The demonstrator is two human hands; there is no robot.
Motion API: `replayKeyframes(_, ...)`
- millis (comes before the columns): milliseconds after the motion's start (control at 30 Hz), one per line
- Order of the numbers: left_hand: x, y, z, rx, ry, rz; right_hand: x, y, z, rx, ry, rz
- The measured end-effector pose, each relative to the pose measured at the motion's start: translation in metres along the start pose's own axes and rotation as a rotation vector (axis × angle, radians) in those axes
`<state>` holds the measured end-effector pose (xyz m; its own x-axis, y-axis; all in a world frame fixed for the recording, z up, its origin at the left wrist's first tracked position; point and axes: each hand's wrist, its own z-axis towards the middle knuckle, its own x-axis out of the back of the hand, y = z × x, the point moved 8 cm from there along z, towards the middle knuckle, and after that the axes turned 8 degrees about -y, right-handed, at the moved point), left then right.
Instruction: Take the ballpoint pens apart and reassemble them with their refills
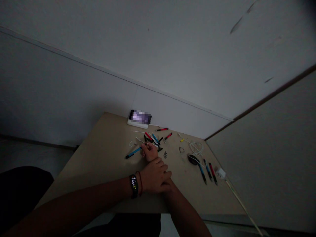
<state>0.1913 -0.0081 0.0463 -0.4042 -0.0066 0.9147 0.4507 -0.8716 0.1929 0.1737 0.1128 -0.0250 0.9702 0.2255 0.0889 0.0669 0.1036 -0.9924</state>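
My right hand (149,152) reaches across the beige table (98,164) with its fingers closed round a blue pen (133,153), whose black tip points left. My left hand (155,177), with a black smart band and a red cord on the wrist, lies on top of my right wrist, fingers laid flat across it and holding nothing. Just beyond my right hand is a pile of red, blue and black pens and pen parts (153,137). A small spring-like part (165,154) lies to the right of the hand.
A dark box on a white base (139,118) stands at the table's far edge by the wall. Right of centre lie a white cable coil (196,148), a black oval object (192,159), three pens (208,171) and a white charger (220,172). The room is dim.
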Motion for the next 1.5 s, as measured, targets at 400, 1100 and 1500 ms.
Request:
replayKeyframes(400, 0.017, -0.019, -0.04, -0.116, 0.008, -0.038, 0.012, 0.003, 0.0, -0.04, 0.084, -0.405)
replayKeyframes(1100, 0.072, -0.12, -0.101, 0.38, 0.345, -0.235, -0.01, -0.025, -0.008, -0.03, 0.044, -0.082)
replayKeyframes(1500, 0.045, -0.146, -0.108, 0.537, 0.388, -0.553, -0.022, -0.029, -0.029, 0.033, -0.001, -0.04)
